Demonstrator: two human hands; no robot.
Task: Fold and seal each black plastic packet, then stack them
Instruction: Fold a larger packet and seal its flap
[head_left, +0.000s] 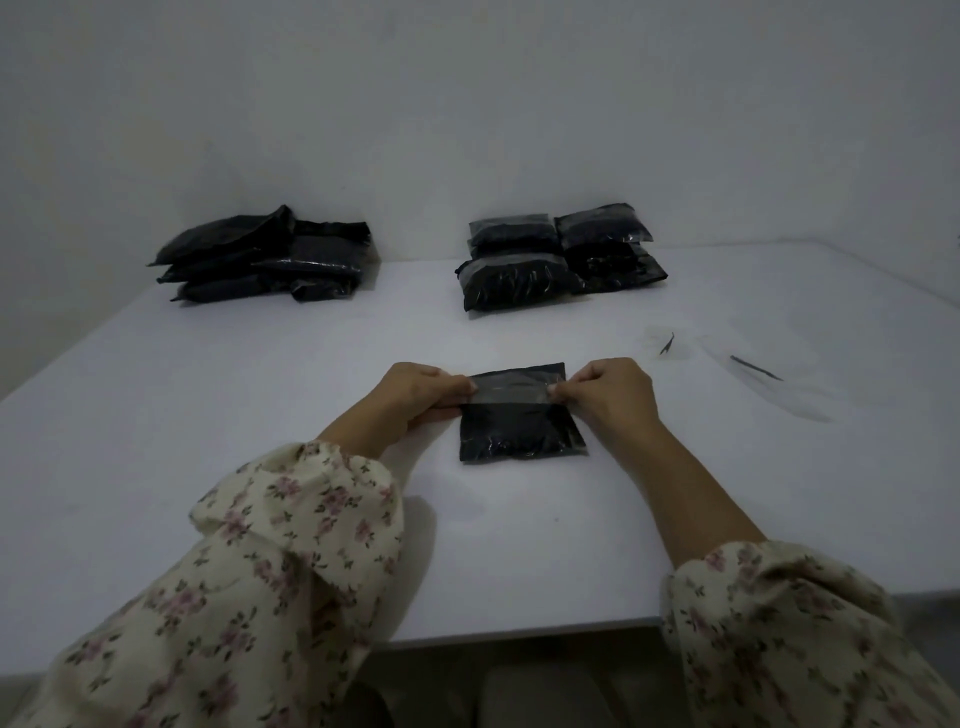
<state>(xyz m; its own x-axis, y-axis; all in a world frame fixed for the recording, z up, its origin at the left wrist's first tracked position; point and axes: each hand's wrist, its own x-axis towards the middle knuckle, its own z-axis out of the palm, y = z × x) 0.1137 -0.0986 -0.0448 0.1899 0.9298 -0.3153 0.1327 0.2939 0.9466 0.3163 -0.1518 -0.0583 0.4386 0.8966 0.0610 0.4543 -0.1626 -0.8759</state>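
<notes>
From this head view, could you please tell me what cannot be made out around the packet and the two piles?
- Packet: contents hidden by black plastic; whether the flap is stuck yet is unclear under the left hand and right hand.
- Left pile and right pile: exact counts unclear, as packets overlap in dim light.
- Thin dark strips on the table: too small to identify.

A white table (208, 415) stands against bare, dimly lit walls (467, 104).

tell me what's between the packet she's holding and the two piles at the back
Nothing: in the head view, the stretch of white table between the held packet and the left pile and right pile is bare.
</notes>
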